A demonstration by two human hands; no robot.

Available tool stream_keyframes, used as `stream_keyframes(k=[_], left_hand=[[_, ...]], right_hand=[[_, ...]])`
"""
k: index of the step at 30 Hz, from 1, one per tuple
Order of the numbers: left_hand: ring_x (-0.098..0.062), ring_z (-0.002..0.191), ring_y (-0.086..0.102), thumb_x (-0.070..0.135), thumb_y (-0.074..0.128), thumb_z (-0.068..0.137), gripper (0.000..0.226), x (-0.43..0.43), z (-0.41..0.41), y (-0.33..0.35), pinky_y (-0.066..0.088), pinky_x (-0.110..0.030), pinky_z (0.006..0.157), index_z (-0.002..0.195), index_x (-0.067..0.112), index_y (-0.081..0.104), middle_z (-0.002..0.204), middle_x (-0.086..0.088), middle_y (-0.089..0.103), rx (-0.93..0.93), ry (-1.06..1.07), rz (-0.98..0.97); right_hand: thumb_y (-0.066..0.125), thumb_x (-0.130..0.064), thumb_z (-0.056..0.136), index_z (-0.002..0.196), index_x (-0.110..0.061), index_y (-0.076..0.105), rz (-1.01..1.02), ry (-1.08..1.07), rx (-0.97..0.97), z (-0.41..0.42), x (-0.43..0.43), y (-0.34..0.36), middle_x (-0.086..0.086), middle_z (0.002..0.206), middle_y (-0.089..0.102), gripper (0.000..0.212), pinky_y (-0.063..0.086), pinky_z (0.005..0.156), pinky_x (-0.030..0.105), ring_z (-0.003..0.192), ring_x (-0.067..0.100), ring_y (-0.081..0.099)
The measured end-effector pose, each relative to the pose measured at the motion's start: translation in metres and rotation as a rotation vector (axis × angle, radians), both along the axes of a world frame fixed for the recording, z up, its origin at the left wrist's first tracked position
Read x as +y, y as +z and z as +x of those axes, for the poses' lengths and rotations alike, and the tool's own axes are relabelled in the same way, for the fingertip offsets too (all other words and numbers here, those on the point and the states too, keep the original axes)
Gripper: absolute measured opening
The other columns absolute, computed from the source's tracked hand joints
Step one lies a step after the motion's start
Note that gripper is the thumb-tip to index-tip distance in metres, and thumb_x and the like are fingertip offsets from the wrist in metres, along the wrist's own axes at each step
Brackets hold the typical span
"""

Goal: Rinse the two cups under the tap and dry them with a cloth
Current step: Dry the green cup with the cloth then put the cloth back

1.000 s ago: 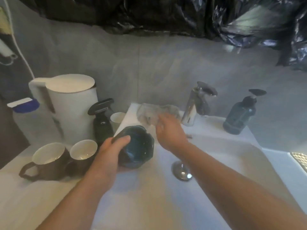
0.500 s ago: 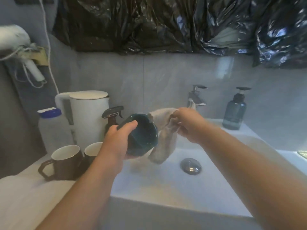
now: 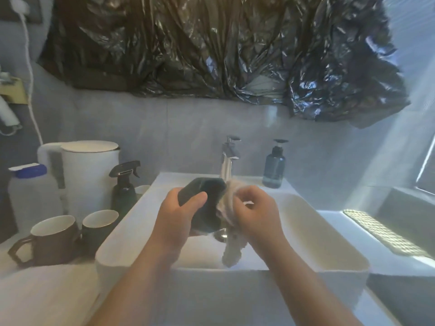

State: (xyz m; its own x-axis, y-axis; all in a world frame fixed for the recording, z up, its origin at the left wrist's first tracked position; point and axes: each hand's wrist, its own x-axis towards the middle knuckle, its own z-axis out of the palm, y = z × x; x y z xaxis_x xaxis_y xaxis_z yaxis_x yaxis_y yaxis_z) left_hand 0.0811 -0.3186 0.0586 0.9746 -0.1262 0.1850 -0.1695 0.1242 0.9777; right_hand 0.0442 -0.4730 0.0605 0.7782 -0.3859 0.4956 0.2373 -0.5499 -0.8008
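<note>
My left hand point(image 3: 180, 214) grips a dark teal cup point(image 3: 207, 203), tilted on its side over the white sink point(image 3: 329, 243), mouth turned to the right. My right hand point(image 3: 255, 214) holds a pale cloth point(image 3: 231, 243) bunched against the cup's mouth, with a loose end hanging down into the basin. The chrome tap point(image 3: 229, 158) stands just behind the cup; no water flow can be made out. Two dark mugs with white insides point(image 3: 50, 238) point(image 3: 100, 223) stand on the counter to the left.
On the left counter stand a white kettle point(image 3: 87, 177), a black spray bottle point(image 3: 123, 187) and a white bottle with a blue cap point(image 3: 28, 196). A blue soap dispenser point(image 3: 274, 168) sits on the sink's back rim. Black plastic sheeting hangs on the wall above.
My right hand lifted the cloth from the sink's back rim and brought it to the cup's mouth. Both hands with cup and cloth moved over the middle of the basin.
</note>
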Motion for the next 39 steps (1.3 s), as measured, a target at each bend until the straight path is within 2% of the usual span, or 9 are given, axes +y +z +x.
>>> stream_keyframes(k=[5,11,17,22,28,30,33,36,39], left_hand=[[-0.012,0.079,0.072,0.040,0.067,0.068,0.043,-0.013,0.000,0.011,0.064,-0.037,0.069,0.108,0.023,0.063,0.092,0.002,0.073,-0.141,-0.151,0.094],[-0.002,0.074,0.066,0.045,0.069,0.059,0.039,-0.016,0.003,0.016,0.056,-0.027,0.068,0.094,0.031,0.063,0.083,0.016,0.069,-0.350,-0.167,0.423],[-0.009,0.064,0.061,0.037,0.063,0.062,0.025,-0.024,0.012,0.012,0.050,-0.032,0.062,0.080,0.020,0.068,0.072,0.003,0.068,-0.344,-0.005,0.312],[-0.026,0.068,0.061,0.044,0.063,0.054,0.049,-0.024,0.020,0.010,0.049,-0.040,0.065,0.082,0.004,0.065,0.076,-0.018,0.064,-0.217,-0.058,0.279],[-0.039,0.092,0.069,0.044,0.065,0.063,0.045,-0.020,0.022,0.012,0.054,-0.043,0.073,0.086,0.006,0.070,0.090,-0.019,0.072,-0.070,-0.063,0.218],[-0.035,0.093,0.069,0.044,0.069,0.071,0.041,-0.020,0.021,0.014,0.057,-0.047,0.082,0.088,0.007,0.071,0.092,-0.017,0.073,-0.041,-0.039,0.212],[-0.036,0.095,0.067,0.038,0.072,0.083,0.035,-0.019,0.021,0.017,0.054,-0.053,0.092,0.090,0.004,0.070,0.095,-0.019,0.072,0.001,0.024,0.178],[-0.036,0.094,0.069,0.041,0.074,0.079,0.035,-0.014,0.020,0.020,0.054,-0.054,0.090,0.087,0.007,0.072,0.091,-0.017,0.073,-0.027,0.072,0.152],[-0.028,0.087,0.072,0.046,0.067,0.065,0.038,-0.013,0.012,0.026,0.058,-0.053,0.084,0.086,0.015,0.074,0.083,-0.007,0.076,-0.126,0.025,0.169]], right_hand=[[0.071,-0.046,0.075,0.092,-0.032,0.052,-0.087,-0.087,0.046,0.008,-0.013,0.002,-0.012,0.088,0.064,0.029,0.043,0.057,0.012,0.079,0.002,0.062],[0.028,-0.060,0.084,0.069,-0.027,0.055,-0.423,-0.284,0.084,0.008,-0.021,0.001,-0.008,0.059,0.057,0.044,0.027,0.046,0.018,0.056,0.003,0.051],[0.037,-0.044,0.094,0.085,-0.025,0.050,-0.544,-0.134,0.137,0.005,-0.021,0.012,-0.007,0.075,0.059,0.024,0.046,0.061,0.029,0.072,0.017,0.058],[0.047,-0.037,0.077,0.079,-0.020,0.047,-0.381,0.017,0.218,-0.005,-0.031,0.026,0.000,0.077,0.061,0.018,0.053,0.066,0.042,0.073,0.023,0.061],[0.043,-0.040,0.101,0.096,-0.028,0.050,-0.388,-0.251,0.125,-0.020,-0.045,0.041,-0.009,0.077,0.060,0.016,0.054,0.079,0.039,0.080,0.022,0.063],[0.051,-0.024,0.099,0.103,-0.027,0.056,-0.379,-0.146,0.074,-0.022,-0.039,0.043,-0.016,0.077,0.057,0.007,0.051,0.074,0.018,0.078,-0.003,0.061],[0.057,-0.014,0.092,0.114,-0.039,0.054,-0.503,0.147,0.144,-0.023,-0.026,0.036,-0.026,0.095,0.054,0.034,0.034,0.072,-0.007,0.087,-0.031,0.045],[0.060,-0.022,0.086,0.117,-0.035,0.066,-0.353,0.252,0.043,-0.010,-0.025,0.024,-0.024,0.112,0.066,0.034,0.043,0.090,0.008,0.109,-0.009,0.058],[0.074,-0.018,0.085,0.090,-0.028,0.066,-0.112,0.097,-0.123,0.003,-0.029,0.018,-0.020,0.084,0.069,0.014,0.046,0.067,0.008,0.075,-0.006,0.062]])
